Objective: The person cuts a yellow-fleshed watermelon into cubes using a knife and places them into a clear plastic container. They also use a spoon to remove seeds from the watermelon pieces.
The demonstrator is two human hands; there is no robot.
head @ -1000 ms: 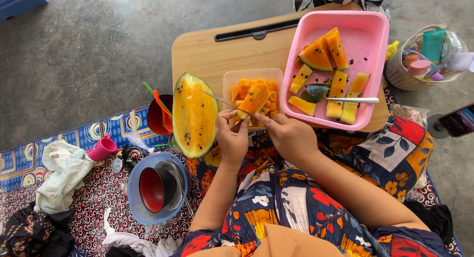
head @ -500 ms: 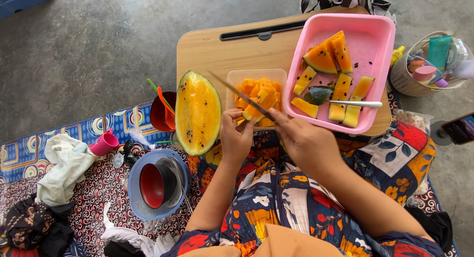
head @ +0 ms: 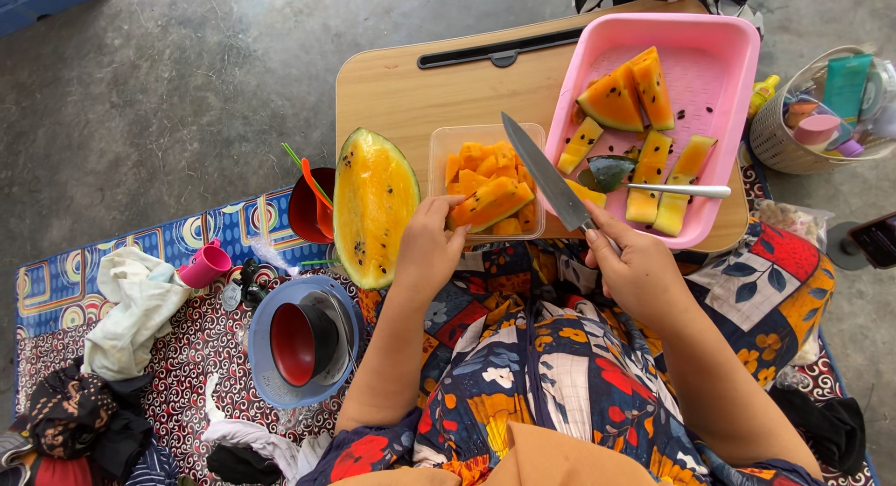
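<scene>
My left hand (head: 427, 246) holds a slice of yellow watermelon (head: 492, 203) over the near edge of a clear plastic container (head: 441, 143) filled with cut melon pieces. My right hand (head: 637, 265) grips a kitchen knife (head: 545, 176), its blade pointing up and left, lifted just right of the slice. A large yellow watermelon quarter (head: 373, 206) lies left of the container. A pink tray (head: 719, 76) to the right holds several melon wedges and a spoon (head: 653, 186). Everything rests on a low wooden table (head: 411, 90).
On the patterned mat at left sit a red bowl inside a blue one (head: 301, 341), a dark red cup with straws (head: 310, 206), a pink cup (head: 205, 264) and crumpled cloths (head: 131, 309). A basket of bottles (head: 821, 108) stands at right on the concrete floor.
The knife blade has lifted off the slice and swung to the right. My left hand still holds the slice at the container.
</scene>
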